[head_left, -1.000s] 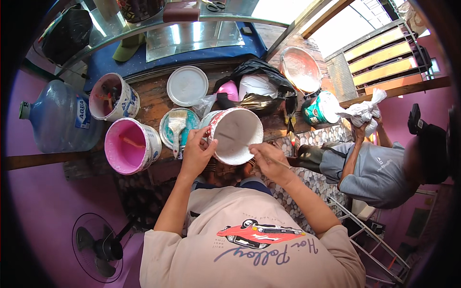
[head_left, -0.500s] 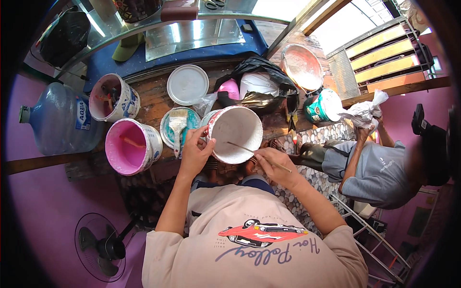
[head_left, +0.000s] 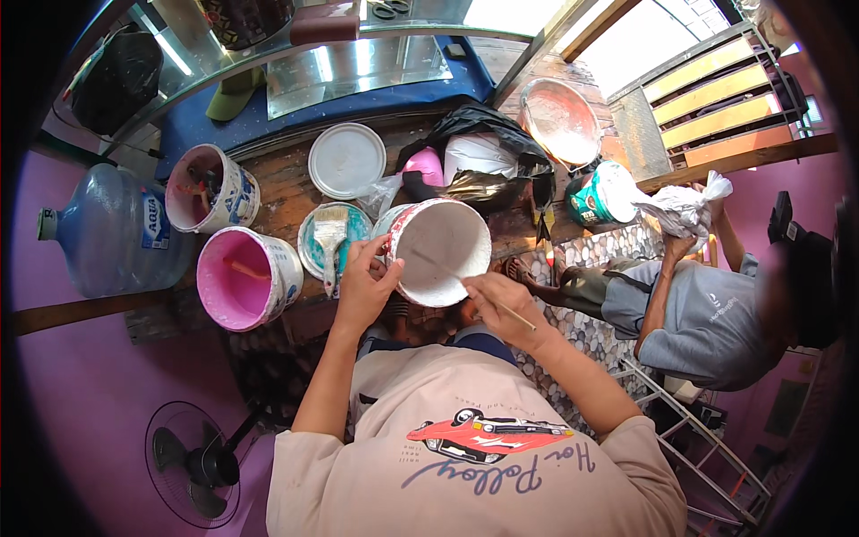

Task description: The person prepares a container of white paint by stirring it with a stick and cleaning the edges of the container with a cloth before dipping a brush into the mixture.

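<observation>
A white paint bucket [head_left: 461,228] is tilted with its mouth toward me, its inside coated pale. My left hand [head_left: 369,279] grips its left rim, thumb and fingers closed on the edge. A thin wooden stick [head_left: 516,316] is pinched in my right hand [head_left: 501,304] at the bucket's lower right rim. Its far end reaches into the bucket and is blurred. Left of the bucket, a flat paintbrush [head_left: 330,234] with pale bristles lies across a teal-smeared round lid [head_left: 309,243].
Left stand a pink-lined bucket [head_left: 291,268], a bucket of tools [head_left: 243,192] and a water jug [head_left: 116,233]. Behind are a white lid [head_left: 347,161] and a black plastic bag [head_left: 483,125]. A co-worker [head_left: 707,309] at right holds a wrapped bundle [head_left: 684,210] near a green-white can [head_left: 601,195].
My right hand has shifted slightly left with the stick, whose end has moved farther into the bucket. My left hand stays on the rim. The co-worker's hands and bundle have shifted slightly.
</observation>
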Tool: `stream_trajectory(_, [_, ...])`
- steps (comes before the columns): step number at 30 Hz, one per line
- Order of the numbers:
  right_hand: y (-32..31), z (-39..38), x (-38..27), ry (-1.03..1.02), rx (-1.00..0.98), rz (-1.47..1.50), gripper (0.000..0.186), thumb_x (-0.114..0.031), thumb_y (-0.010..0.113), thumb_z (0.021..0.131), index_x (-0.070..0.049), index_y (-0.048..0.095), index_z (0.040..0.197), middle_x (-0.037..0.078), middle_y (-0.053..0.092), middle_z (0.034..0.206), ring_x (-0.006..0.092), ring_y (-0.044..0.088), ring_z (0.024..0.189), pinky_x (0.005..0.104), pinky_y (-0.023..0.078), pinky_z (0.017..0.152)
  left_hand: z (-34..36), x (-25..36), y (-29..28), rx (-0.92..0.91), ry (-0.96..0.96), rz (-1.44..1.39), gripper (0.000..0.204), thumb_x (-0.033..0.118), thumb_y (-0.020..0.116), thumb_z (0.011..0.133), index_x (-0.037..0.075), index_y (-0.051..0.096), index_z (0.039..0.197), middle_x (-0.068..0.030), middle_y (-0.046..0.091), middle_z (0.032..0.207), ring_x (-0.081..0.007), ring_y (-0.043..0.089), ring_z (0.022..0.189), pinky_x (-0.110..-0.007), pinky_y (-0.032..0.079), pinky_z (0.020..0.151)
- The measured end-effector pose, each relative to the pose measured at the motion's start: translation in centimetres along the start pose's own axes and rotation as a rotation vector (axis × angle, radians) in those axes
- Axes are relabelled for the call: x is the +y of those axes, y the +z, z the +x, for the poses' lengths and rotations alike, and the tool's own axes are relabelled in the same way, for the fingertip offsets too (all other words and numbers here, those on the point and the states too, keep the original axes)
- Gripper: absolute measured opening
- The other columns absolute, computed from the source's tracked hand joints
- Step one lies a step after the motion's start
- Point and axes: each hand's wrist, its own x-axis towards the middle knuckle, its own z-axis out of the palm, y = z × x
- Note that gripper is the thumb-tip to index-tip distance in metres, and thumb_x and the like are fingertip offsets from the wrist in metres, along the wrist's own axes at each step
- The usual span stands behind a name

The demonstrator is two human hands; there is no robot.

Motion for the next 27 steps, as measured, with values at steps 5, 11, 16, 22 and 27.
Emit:
stream_trajectory(5, [-0.3, -0.5, 1.4, 0.018, 0.084, -0.078, 0.016, -0.006, 0.063, 0.095, 0.002, 0.067, 0.109, 0.018, 0.070, 0.098, 0.0349, 0.069, 0.089, 0.0410, 0.056, 0.077, 0.0, 0.4, 0.3, 0.004, -0.017, -0.045, 0.044, 0.014, 0.075, 0.089, 0.000, 0.062, 0.129, -0.0080, 0.052, 0.110, -0.0109, 0.059, 0.074, -0.026, 0.053, 0.067])
stream_trajectory(11, [0.3, -0.4, 0.0, -0.033, 0.073, -0.019, 0.016, -0.002, 0.064, 0.094, 0.002, 0.067, 0.109, 0.018, 0.070, 0.098, 0.0341, 0.069, 0.089, 0.0390, 0.057, 0.077, 0.0, 0.2, 0.5, -0.001, -0.038, -0.082, 0.044, 0.014, 0.076, 0.089, 0.000, 0.062, 0.130, -0.0082, 0.051, 0.109, -0.0107, 0.059, 0.073, -0.025, 0.053, 0.067])
stream_trajectory(16, [0.2, 0.3, 0.6, 0.020, 0.094, -0.046, 0.016, -0.004, 0.065, 0.094, 0.001, 0.067, 0.109, 0.018, 0.070, 0.096, 0.0333, 0.069, 0.089, 0.0386, 0.057, 0.076, 0.0, 0.7, 0.4, -0.003, 0.004, -0.019, 0.045, 0.013, 0.076, 0.089, 0.001, 0.063, 0.130, -0.0079, 0.051, 0.109, -0.0107, 0.059, 0.073, -0.025, 0.053, 0.067])
stream_trajectory(22, [-0.1, -0.3, 0.8, 0.025, 0.046, -0.009, 0.014, -0.004, 0.065, 0.094, 0.001, 0.068, 0.106, 0.017, 0.071, 0.098, 0.0336, 0.070, 0.090, 0.0396, 0.057, 0.078, -0.1, 0.9, 0.5, -0.001, 0.002, 0.014, 0.045, 0.014, 0.075, 0.089, 0.002, 0.063, 0.130, -0.0078, 0.052, 0.110, -0.0107, 0.059, 0.073, -0.026, 0.053, 0.067])
stream_trajectory(27, [-0.2, -0.4, -0.4, -0.005, 0.026, -0.037, 0.013, -0.003, 0.064, 0.095, 0.003, 0.068, 0.106, 0.018, 0.070, 0.098, 0.0345, 0.069, 0.090, 0.0398, 0.056, 0.077, -0.2, 1.0, 0.6, -0.013, 0.009, 0.003, 0.045, 0.015, 0.075, 0.089, 0.001, 0.062, 0.130, -0.0082, 0.051, 0.110, -0.0110, 0.059, 0.072, -0.026, 0.053, 0.068])
